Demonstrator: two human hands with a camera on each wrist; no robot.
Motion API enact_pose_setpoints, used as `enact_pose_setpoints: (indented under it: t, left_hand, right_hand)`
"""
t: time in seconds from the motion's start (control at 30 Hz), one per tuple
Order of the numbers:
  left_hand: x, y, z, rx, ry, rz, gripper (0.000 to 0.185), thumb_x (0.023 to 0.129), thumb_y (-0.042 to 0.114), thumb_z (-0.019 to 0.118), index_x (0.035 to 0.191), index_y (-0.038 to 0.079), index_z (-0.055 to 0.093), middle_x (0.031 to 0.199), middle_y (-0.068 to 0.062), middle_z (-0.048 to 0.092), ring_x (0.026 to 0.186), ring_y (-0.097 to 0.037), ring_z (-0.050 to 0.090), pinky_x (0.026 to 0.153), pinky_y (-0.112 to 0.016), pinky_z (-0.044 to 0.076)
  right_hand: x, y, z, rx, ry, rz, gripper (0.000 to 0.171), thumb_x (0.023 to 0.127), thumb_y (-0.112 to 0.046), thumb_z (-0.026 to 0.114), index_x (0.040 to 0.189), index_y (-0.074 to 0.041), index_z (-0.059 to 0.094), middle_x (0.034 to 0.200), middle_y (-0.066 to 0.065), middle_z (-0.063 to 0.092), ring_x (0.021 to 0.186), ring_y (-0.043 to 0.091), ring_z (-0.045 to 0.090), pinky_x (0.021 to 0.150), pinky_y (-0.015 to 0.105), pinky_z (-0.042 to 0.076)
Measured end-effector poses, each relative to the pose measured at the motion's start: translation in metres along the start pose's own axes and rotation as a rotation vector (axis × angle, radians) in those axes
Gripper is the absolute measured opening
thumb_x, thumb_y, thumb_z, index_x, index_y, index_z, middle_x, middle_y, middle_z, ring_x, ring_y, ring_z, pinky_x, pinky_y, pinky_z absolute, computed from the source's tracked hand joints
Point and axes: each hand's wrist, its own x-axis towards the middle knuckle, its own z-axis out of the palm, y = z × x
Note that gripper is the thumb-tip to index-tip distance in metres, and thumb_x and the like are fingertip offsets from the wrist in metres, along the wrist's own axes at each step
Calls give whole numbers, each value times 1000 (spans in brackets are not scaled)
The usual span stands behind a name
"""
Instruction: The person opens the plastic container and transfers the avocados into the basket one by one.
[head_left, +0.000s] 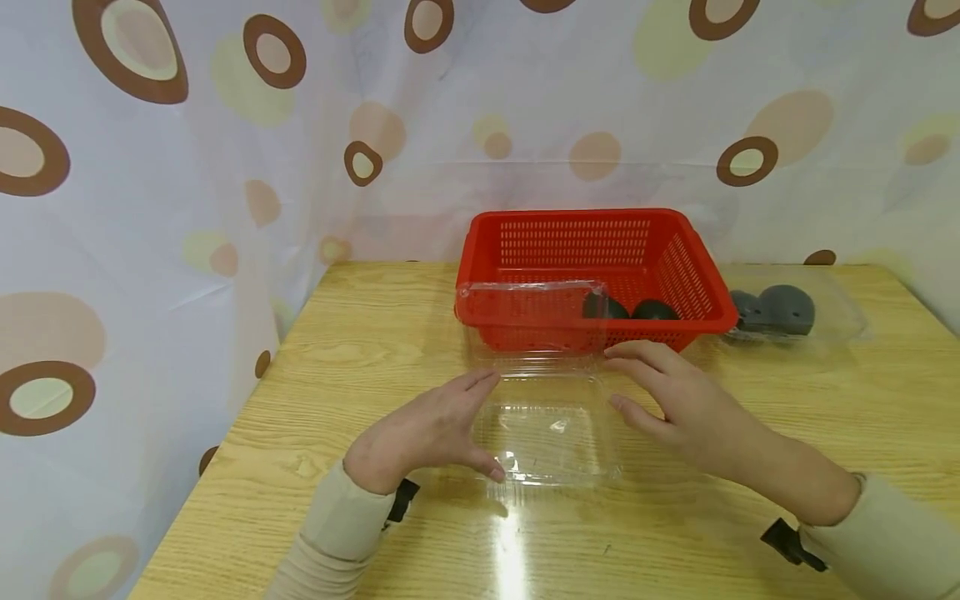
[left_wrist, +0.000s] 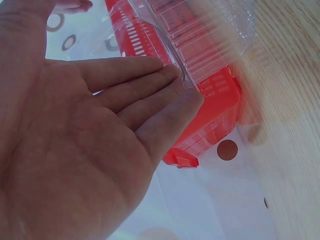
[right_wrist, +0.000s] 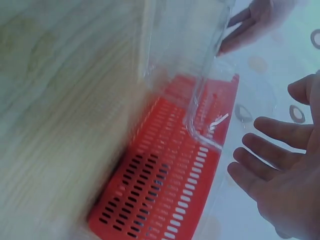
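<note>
A clear plastic clamshell box lies open on the wooden table, its lid standing up against a red basket. My left hand is flat against the box's left side with straight fingers, and its thumb is at the front corner. In the left wrist view those fingertips touch the clear box. My right hand is at the box's right side, fingers spread and relaxed. In the right wrist view the right hand stands slightly apart from the clear box.
The red basket holds two dark balls and stands right behind the box. A second clear box with grey balls sits at the back right. A dotted curtain closes off the back and left.
</note>
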Motion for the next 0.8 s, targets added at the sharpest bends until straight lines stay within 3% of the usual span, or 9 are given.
enact_pose_setpoints:
  t: [0.17,0.37,0.6,0.8]
  left_hand:
    - [1,0,0,-7,-14,-18,117,70,51,84,157,3,22,163,-13,26,150,-28,28,122,-40,29]
    - [2,1,0,4,-13,-15,117,70,51,84,157,3,22,163,-13,27,150,-27,29,122,-40,29]
    - [1,1,2,3,-11,-8,119,70,52,85,157,2,22,164,-14,25,151,-27,27,122,-40,28]
    - [1,-2,1,-14,-11,-29,120,69,50,86,157,2,21,164,-13,23,151,-26,26,123,-40,27]
  right_hand:
    - [-4,-8,15,25,-109,17,55,92,-30,70,138,-5,53,139,10,53,124,29,57,95,49,54]
    - [-10,-16,29,58,-270,98,87,89,-56,66,153,-4,35,158,15,33,139,39,43,105,55,47]
    - [-15,-12,40,58,-318,108,100,87,-67,59,154,1,30,164,18,19,149,39,24,112,56,39]
    - [-13,-10,45,65,-307,104,99,87,-67,59,154,1,29,166,16,14,151,37,20,115,54,35]
